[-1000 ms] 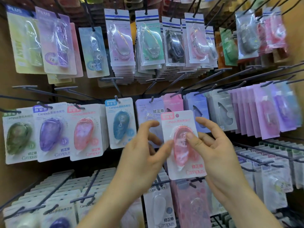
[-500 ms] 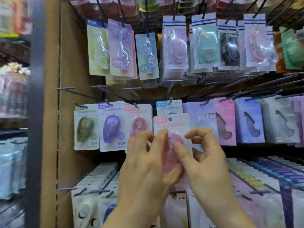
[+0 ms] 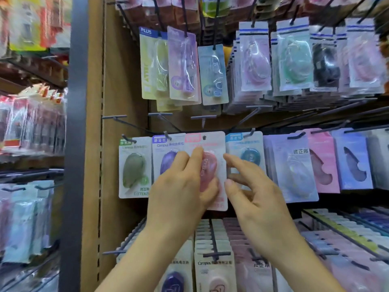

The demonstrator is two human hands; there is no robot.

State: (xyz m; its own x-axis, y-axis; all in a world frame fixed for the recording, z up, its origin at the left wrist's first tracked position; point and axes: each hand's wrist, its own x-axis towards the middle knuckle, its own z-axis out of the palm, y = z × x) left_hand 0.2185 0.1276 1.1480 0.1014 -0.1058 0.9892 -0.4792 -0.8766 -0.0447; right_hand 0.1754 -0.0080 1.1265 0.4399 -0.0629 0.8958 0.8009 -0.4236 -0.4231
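Observation:
A pink correction-tape pack (image 3: 212, 144) is up against the middle row of hooks, between a purple pack (image 3: 166, 157) and a blue pack (image 3: 245, 152). My left hand (image 3: 183, 190) grips it, fingers over its front and thumb at its lower part. The pack's hang hole shows near its top edge. My right hand (image 3: 252, 192) hovers just right of the pack with fingers spread and relaxed, holding nothing.
A green pack (image 3: 134, 167) hangs at the row's left end by the wooden side panel (image 3: 117, 81). More packs hang above (image 3: 254, 60) and to the right (image 3: 322, 161). Long metal hooks (image 3: 212, 237) with stacked packs jut out below my wrists. Another shelf bay lies left.
The pink pack has moved left and up to the hook row between the purple and blue packs. My right hand has let go of it and drawn back to the right. The view swung left.

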